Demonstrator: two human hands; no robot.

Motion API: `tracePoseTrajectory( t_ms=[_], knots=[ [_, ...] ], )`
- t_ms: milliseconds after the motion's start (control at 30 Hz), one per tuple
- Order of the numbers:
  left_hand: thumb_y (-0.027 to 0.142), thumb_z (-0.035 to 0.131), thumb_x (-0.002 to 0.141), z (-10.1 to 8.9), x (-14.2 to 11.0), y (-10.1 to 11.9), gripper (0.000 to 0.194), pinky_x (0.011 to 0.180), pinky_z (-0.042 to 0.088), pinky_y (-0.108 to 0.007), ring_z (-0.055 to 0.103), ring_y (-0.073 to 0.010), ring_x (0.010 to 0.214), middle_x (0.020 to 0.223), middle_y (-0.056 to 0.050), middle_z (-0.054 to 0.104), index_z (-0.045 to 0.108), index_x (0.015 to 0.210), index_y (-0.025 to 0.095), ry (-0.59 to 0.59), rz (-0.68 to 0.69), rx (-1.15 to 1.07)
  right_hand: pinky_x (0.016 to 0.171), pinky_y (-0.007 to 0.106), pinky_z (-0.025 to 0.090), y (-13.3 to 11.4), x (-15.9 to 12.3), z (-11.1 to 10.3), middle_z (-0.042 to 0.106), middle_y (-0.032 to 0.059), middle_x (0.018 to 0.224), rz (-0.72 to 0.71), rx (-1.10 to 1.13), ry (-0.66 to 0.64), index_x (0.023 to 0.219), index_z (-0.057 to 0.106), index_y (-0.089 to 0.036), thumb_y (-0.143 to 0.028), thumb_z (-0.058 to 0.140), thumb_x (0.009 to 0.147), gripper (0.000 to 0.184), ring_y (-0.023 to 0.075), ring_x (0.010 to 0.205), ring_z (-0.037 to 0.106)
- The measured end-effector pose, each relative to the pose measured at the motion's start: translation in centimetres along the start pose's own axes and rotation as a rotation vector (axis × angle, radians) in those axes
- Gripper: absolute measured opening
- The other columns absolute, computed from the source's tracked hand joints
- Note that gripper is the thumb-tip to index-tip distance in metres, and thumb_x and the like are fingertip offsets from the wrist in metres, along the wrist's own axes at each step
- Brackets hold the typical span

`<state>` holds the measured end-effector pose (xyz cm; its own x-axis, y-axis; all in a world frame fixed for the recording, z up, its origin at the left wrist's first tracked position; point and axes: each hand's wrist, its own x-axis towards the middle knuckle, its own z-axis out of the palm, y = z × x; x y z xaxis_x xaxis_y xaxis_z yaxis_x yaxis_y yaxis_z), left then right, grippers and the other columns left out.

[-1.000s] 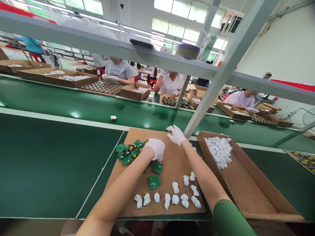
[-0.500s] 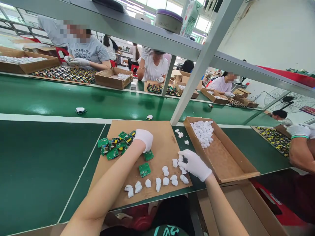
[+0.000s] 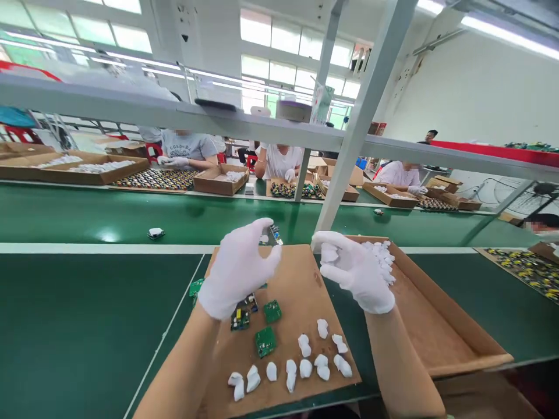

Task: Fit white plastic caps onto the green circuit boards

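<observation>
**White-gloved left hand [image 3: 242, 267] and right hand [image 3: 356, 270] over far part of flat brown cardboard sheet [image 3: 297, 285]**

Left hand: thumb and fingers parted; small circuit board with blue part [image 3: 276, 234] shows in the gap, cannot tell if gripped. Right hand: fingers curled round small white piece [image 3: 329, 255]. Square green circuit boards [image 3: 265, 341] lie on the sheet's left and middle; rounded white pieces [image 3: 291, 375] along its near edge and near right corner. Right of sheet: long brown cardboard tray [image 3: 437, 326] holding white heap [image 3: 381, 260].
</observation>
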<state>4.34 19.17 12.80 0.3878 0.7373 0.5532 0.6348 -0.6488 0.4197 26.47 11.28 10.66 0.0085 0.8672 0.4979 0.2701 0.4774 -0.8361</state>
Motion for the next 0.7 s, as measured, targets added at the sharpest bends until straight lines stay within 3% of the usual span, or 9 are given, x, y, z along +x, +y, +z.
tracePoseTrajectory(
  t_ms=[100, 200, 333, 433, 567, 633, 700],
  knots=[
    [0.029, 0.062, 0.087, -1.5, -1.1, 0.5, 0.043, 0.106, 0.047, -0.037, 0.067, -0.0263, 0.116, 0.126, -0.009, 0.072, 0.059, 0.129, 0.018, 0.205, -0.053, -0.258, 0.071, 0.030, 0.055, -1.7, 1.7, 0.7, 0.059, -0.0029, 0.070, -0.074, 0.178, 0.042, 0.115, 0.075, -0.025, -0.035, 0.084, 0.080, 0.037, 0.0134, 0.072, 0.059],
    [0.032, 0.068, 0.088, -2.2, -2.4, 1.2, 0.042, 0.108, 0.047, -0.038, 0.065, -0.0261, 0.119, 0.129, -0.008, 0.070, 0.061, 0.128, 0.022, 0.229, -0.125, -0.557, 0.060, 0.027, 0.056, -2.1, 1.7, 1.3, 0.072, 0.0018, 0.072, -0.101, 0.193, 0.102, 0.105, 0.080, -0.024, -0.037, 0.085, 0.081, 0.028, 0.0112, 0.059, 0.059],
    [0.042, 0.075, 0.087, -2.1, -3.5, 1.9, 0.045, 0.104, 0.051, -0.035, 0.064, -0.0267, 0.122, 0.129, -0.007, 0.071, 0.064, 0.128, 0.026, 0.028, -0.213, -1.140, 0.053, 0.023, 0.058, -1.5, 0.6, 1.3, 0.081, 0.0046, 0.083, -0.222, 0.166, 0.250, 0.100, 0.080, -0.028, -0.033, 0.084, 0.083, 0.018, 0.0146, 0.060, 0.070],
    [0.043, 0.069, 0.092, -1.8, -3.6, 2.4, 0.039, 0.096, 0.054, -0.034, 0.071, -0.0245, 0.107, 0.119, -0.007, 0.076, 0.066, 0.128, 0.028, -0.111, -0.262, -1.457, 0.059, 0.026, 0.062, -1.1, -0.2, 1.2, 0.081, 0.0016, 0.085, -0.392, 0.082, 0.329, 0.110, 0.076, -0.031, -0.024, 0.076, 0.090, 0.021, 0.0165, 0.067, 0.075],
    [0.042, 0.064, 0.096, -0.9, -3.3, 3.6, 0.036, 0.089, 0.055, -0.030, 0.074, -0.0210, 0.092, 0.112, -0.009, 0.078, 0.070, 0.126, 0.025, -0.204, -0.267, -1.664, 0.069, 0.033, 0.064, -1.3, -0.8, 2.0, 0.076, -0.0018, 0.074, -0.608, -0.157, 0.389, 0.113, 0.074, -0.031, -0.013, 0.071, 0.090, 0.030, 0.0181, 0.066, 0.074],
    [0.040, 0.063, 0.097, -0.4, -3.2, 3.9, 0.034, 0.088, 0.055, -0.028, 0.073, -0.0198, 0.093, 0.111, -0.009, 0.078, 0.071, 0.126, 0.025, -0.222, -0.268, -1.674, 0.061, 0.030, 0.063, -1.6, -1.0, 2.4, 0.073, -0.0027, 0.069, -0.601, -0.156, 0.335, 0.124, 0.069, -0.031, -0.015, 0.071, 0.091, 0.036, 0.0182, 0.062, 0.073],
    [0.039, 0.062, 0.098, 0.0, -3.2, 4.0, 0.032, 0.089, 0.054, -0.026, 0.072, -0.0192, 0.098, 0.111, -0.007, 0.077, 0.072, 0.124, 0.025, -0.234, -0.292, -1.649, 0.059, 0.027, 0.063, -1.9, -1.1, 2.6, 0.074, -0.0017, 0.077, -0.551, -0.102, 0.288, 0.127, 0.067, -0.032, -0.015, 0.072, 0.091, 0.040, 0.0173, 0.066, 0.074]
  ],
)
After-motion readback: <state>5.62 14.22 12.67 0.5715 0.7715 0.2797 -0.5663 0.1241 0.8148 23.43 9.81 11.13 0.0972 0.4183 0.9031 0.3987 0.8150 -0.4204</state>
